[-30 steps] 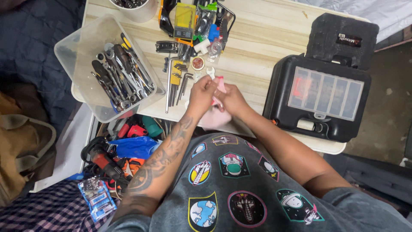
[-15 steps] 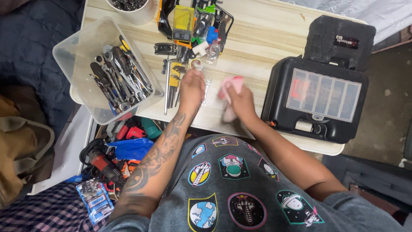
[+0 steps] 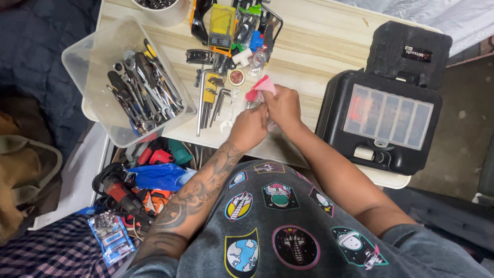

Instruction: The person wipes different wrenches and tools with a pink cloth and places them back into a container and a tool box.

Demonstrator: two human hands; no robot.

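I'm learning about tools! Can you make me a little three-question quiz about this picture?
1. True or false: the right hand holds a pink cloth.
2. Where do most of the wrenches lie? A) in the clear tub B) on the black case
3. What lies between the tub and the hands?

Key: 1 true. 2 A. 3 The hex keys, on the table left of the left hand.

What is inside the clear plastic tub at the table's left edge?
The clear plastic tub holds a heap of metal wrenches and screwdrivers lying diagonally. Whatever lies beneath the heap is covered.
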